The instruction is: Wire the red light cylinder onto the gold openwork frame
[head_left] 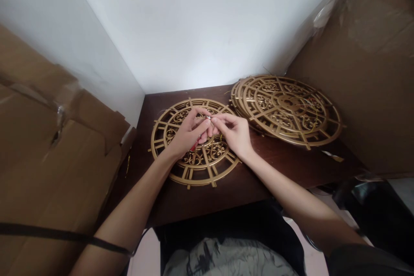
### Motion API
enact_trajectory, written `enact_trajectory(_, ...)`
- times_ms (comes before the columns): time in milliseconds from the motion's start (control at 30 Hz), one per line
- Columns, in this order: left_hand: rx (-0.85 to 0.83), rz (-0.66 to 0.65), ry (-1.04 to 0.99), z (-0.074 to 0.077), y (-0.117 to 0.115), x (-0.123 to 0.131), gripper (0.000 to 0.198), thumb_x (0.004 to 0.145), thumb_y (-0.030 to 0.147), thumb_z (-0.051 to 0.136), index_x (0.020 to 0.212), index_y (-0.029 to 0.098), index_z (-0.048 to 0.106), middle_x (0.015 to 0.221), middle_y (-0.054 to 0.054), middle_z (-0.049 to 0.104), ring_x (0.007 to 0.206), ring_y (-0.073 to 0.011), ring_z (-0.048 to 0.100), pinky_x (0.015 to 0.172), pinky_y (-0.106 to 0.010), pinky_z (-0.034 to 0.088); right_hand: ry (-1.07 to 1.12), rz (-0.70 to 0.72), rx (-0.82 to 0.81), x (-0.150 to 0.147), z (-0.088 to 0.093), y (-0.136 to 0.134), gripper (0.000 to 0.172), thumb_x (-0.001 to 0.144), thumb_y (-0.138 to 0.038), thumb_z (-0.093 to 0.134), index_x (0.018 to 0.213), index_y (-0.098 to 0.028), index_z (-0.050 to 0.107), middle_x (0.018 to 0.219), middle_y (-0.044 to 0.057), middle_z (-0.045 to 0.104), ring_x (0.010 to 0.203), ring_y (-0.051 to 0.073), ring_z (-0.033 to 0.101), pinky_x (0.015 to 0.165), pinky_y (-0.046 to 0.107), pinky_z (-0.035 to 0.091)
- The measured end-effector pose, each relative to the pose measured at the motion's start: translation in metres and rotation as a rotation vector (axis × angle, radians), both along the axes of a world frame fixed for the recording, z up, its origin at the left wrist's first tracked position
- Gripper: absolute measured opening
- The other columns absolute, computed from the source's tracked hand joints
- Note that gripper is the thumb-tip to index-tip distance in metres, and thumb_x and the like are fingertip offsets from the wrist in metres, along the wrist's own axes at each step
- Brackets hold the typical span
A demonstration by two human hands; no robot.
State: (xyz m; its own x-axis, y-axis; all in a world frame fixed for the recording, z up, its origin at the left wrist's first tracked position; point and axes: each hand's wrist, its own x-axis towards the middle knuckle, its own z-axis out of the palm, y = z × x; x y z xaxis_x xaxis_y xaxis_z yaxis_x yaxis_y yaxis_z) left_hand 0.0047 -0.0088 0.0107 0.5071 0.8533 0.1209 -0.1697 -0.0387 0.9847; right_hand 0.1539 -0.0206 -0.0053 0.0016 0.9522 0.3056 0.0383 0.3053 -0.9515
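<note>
Over a gold openwork disc [190,179] with rings, spokes and scroll patterns, my two hands meet fingertip to fingertip. My left hand [189,131] is closed around a small red-handled tool [194,146], mostly hidden by the fingers. A tiny shiny metal piece [209,117] shows between the thumbs and index fingers; whether it belongs to the tool I cannot tell. My right hand [236,133] pinches at that spot, and what lies in its fingertips is too small to make out. The disc lies flat on the dark brown table [200,207].
A stack of similar gold discs [287,103] lies at the back right, with thin yellow wire [315,123] on top. Cardboard boxes stand left [48,159] and right [362,73]. A white wall [200,30] rises behind. A small yellow-and-white scrap [333,155] is near the stack.
</note>
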Motion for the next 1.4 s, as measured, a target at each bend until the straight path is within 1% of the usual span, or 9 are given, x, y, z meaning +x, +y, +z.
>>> enact_trajectory(400,-0.009,0.002,-0.016,0.001,0.000,0.000,0.017,0.086,0.024,0.054,0.098,0.020,0.043,0.062,0.003,0.053,0.045,-0.0039,0.043,0.043,-0.015,0.033,-0.014,-0.001,-0.002,0.001,0.000,0.000,0.023,0.079,-0.033,0.063,0.090,-0.015,0.071,0.062,0.001,0.064,0.056,0.011,0.058,0.057,0.024,0.047)
enact_trajectory(533,-0.021,-0.001,-0.054,-0.002,0.001,-0.001,0.016,0.086,0.028,0.053,0.096,0.021,0.042,0.062,0.004,0.054,0.044,-0.0045,0.045,0.042,-0.016,0.034,-0.061,0.013,0.011,0.001,0.001,0.001,0.026,0.081,-0.037,0.060,0.090,-0.015,0.071,0.063,0.001,0.064,0.056,0.011,0.058,0.058,0.024,0.047)
enact_trajectory(600,-0.045,0.002,-0.064,-0.002,0.001,-0.002,0.017,0.087,0.030,0.053,0.096,0.022,0.042,0.062,0.004,0.054,0.044,-0.0051,0.046,0.043,-0.016,0.034,-0.085,0.002,0.029,0.002,0.003,0.000,0.027,0.083,-0.038,0.058,0.091,-0.015,0.070,0.065,0.001,0.065,0.058,0.011,0.058,0.061,0.025,0.047)
enact_trajectory(700,-0.080,0.009,-0.089,-0.002,0.002,-0.003,0.016,0.087,0.030,0.053,0.095,0.022,0.042,0.062,0.004,0.056,0.044,-0.0061,0.047,0.043,-0.017,0.034,-0.104,-0.048,0.074,0.005,0.007,0.000,0.026,0.085,-0.037,0.056,0.091,-0.016,0.070,0.074,0.002,0.067,0.068,0.013,0.060,0.069,0.026,0.048)
enact_trajectory(800,-0.104,0.037,-0.126,0.000,0.002,-0.003,0.015,0.085,0.027,0.053,0.093,0.022,0.042,0.063,0.003,0.059,0.045,-0.0070,0.049,0.044,-0.018,0.035,-0.120,-0.094,0.099,0.009,0.012,0.001,0.026,0.086,-0.038,0.055,0.085,-0.016,0.068,0.078,0.003,0.066,0.072,0.013,0.059,0.068,0.025,0.046)
enact_trajectory(933,-0.138,0.104,-0.166,0.003,0.003,-0.003,0.012,0.085,0.025,0.052,0.090,0.021,0.042,0.060,0.002,0.061,0.050,-0.0080,0.053,0.051,-0.018,0.040,-0.094,-0.085,0.111,0.011,0.015,0.001,0.031,0.087,-0.040,0.052,0.072,-0.016,0.064,0.069,0.001,0.061,0.063,0.010,0.052,0.060,0.023,0.041)
enact_trajectory(1133,-0.190,0.186,-0.165,0.004,0.005,-0.003,0.014,0.081,0.023,0.056,0.086,0.019,0.044,0.056,0.002,0.060,0.050,-0.0073,0.052,0.048,-0.015,0.037,-0.054,0.061,0.051,0.007,0.016,-0.001,0.028,0.087,-0.041,0.052,0.081,-0.016,0.064,0.071,0.000,0.060,0.056,0.008,0.046,0.054,0.022,0.039)
enact_trajectory(1300,-0.189,0.152,-0.179,0.003,0.006,-0.004,0.015,0.081,0.025,0.056,0.086,0.019,0.043,0.054,0.001,0.059,0.043,-0.0057,0.045,0.043,-0.014,0.031,-0.025,0.045,0.026,0.004,0.011,-0.001,0.020,0.081,-0.034,0.061,0.090,-0.017,0.066,0.068,-0.002,0.056,0.056,0.008,0.045,0.054,0.022,0.038)
enact_trajectory(1400,-0.185,0.137,-0.188,0.003,0.007,-0.004,0.014,0.082,0.024,0.055,0.087,0.019,0.043,0.053,0.001,0.059,0.042,-0.0057,0.044,0.043,-0.014,0.030,-0.028,0.027,0.040,0.005,0.009,0.001,0.018,0.080,-0.029,0.062,0.091,-0.017,0.066,0.074,0.000,0.059,0.060,0.008,0.047,0.057,0.023,0.039)
